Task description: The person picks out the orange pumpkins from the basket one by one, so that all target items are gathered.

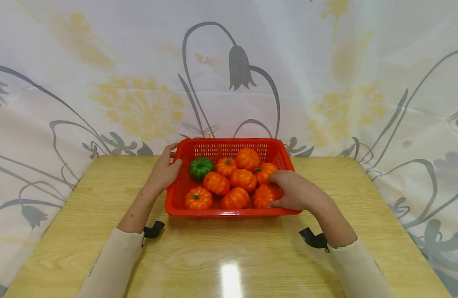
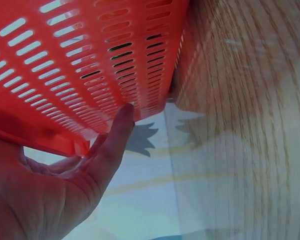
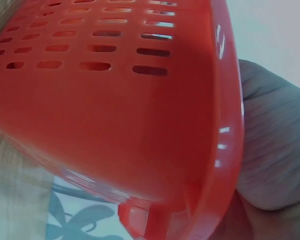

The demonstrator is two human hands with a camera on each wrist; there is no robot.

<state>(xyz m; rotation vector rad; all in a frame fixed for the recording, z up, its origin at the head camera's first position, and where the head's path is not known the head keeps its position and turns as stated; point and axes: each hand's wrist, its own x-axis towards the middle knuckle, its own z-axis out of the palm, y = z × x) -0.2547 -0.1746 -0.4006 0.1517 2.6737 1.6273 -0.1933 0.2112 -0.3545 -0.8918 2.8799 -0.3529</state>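
Observation:
A red perforated plastic basket [image 1: 232, 213] stands on the table with several small orange pumpkins [image 1: 243, 180] and one green pumpkin [image 1: 201, 168] in it. My left hand [image 1: 165, 171] holds the basket's left rim, thumb over the top. In the left wrist view, fingers [image 2: 121, 125] lie against the outer slotted wall. Over the right rim reaches my right hand [image 1: 297, 190], its fingers and thumb around the orange pumpkin [image 1: 265, 196] in the front right corner. The right wrist view has the rim [image 3: 230, 110] in front of that hand, hiding its fingertips.
The wooden table [image 1: 199, 256] extends in front of the basket and to both sides. Close behind the basket hangs a white curtain [image 1: 221, 111] with grey and yellow flower prints. A black strap piece [image 1: 313, 239] juts from the right wrist, and another [image 1: 153, 230] from the left.

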